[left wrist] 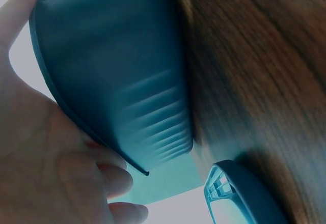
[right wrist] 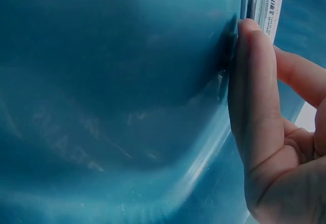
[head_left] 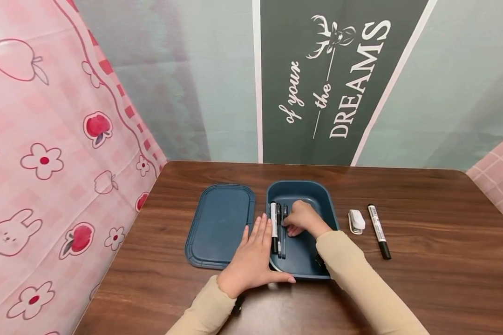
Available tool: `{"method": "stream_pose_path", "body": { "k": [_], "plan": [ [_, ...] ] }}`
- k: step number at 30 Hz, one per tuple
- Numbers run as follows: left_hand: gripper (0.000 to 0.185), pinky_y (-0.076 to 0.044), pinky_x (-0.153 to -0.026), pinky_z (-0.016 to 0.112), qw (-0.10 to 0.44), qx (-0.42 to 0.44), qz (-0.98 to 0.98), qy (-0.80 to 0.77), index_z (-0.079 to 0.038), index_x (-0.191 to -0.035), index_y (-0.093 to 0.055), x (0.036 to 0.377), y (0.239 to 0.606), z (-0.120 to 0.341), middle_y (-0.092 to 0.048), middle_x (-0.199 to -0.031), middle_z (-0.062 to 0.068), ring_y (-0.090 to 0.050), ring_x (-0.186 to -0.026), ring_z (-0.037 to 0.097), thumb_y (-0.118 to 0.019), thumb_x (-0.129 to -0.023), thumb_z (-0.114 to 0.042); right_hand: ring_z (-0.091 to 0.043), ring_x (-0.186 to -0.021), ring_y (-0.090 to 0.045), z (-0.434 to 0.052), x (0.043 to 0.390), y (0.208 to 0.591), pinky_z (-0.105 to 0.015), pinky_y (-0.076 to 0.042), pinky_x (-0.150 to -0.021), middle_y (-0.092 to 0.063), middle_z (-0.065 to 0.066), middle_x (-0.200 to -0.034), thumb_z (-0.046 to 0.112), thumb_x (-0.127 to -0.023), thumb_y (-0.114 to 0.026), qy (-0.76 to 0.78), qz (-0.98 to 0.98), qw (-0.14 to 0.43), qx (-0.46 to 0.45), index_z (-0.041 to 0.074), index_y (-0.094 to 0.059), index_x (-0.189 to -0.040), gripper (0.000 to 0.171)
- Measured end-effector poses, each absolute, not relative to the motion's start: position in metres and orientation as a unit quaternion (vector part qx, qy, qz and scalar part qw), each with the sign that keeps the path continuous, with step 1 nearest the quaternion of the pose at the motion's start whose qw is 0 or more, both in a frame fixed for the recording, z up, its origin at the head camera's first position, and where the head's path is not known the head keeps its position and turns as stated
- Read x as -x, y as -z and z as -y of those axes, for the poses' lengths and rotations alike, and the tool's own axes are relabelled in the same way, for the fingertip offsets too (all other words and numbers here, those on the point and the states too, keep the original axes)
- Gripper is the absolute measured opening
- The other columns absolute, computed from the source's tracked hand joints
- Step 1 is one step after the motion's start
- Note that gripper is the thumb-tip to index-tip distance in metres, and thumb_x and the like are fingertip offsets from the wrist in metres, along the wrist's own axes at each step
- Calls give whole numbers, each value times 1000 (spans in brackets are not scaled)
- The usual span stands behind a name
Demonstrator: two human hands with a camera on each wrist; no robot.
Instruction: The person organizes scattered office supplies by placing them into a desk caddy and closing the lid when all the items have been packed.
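Well, biggest on my head feed is the grey-green backdrop, whose dark panel carries sideways lettering and a stag's head; a pink printed cloth hangs to its left. Below them I have the brown wood-grain worktop. On it, near the middle, sits an open blue box, and just beside that on the left lies its blue lid, flat.

Next in size come the person's two hands. I see the left hand laid against the left side of the box, its fingers straight and only slightly spread, the thumb stretched well away from them along the near rim; it touches the box and grips nothing. The right hand reaches down inside, fingers bent and drawn together, thumb and fingertips pinching the rightmost pen near its upper half.

That pen lies on the box floor beside a second pen, with a white-and-black marker left of both, all three roughly side by side. To the right of the box, on the worktop, I've got another marker, lying at a slant, and between it and the box a small white stapler.
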State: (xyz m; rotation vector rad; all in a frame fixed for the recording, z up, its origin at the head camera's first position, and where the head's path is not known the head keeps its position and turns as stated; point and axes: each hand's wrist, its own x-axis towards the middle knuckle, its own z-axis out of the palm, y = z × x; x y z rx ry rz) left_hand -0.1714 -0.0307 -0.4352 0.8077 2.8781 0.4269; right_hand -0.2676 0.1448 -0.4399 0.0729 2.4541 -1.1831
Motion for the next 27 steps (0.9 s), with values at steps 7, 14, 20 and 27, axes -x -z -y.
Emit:
{"method": "stream_pose_path", "body": {
  "k": [7,14,20,27],
  "plan": [
    [126,-16,-111,52,62,-269,-951,-143,1,-150,-8,171,436,32,-2,-157,18,-3,-144,30,-58,-67,-80,-18,-46,-63,-144,267,441,-29,-53,-48,-62,-10,-52,-2,-79,-70,421,-884,203,-11,-5,-63,-59,21],
    [126,-16,-111,53,53,-274,-949,-150,2,-150,-9,171,436,32,-3,-156,18,-3,-143,30,-58,-67,-79,-19,-48,-64,-144,268,440,-29,-53,-48,-62,-10,-53,-4,-78,-69,416,-887,201,0,-4,-62,-56,23],
    [126,-15,-111,53,56,-271,-949,-150,2,-150,-9,169,433,33,-2,-157,18,-3,-143,29,-57,-67,-80,-18,-47,-63,-143,266,439,-29,-53,-48,-62,-9,-53,0,-80,-70,408,-891,201,10,-4,-64,-58,23],
    [126,-16,-111,52,59,-271,-950,-141,2,-150,-9,169,434,32,-3,-156,18,-5,-143,29,-56,-68,-81,-19,-47,-63,-144,263,438,-30,-53,-48,-61,-10,-52,7,-83,-69,397,-897,194,23,-5,-63,-59,27]
  ]
}}
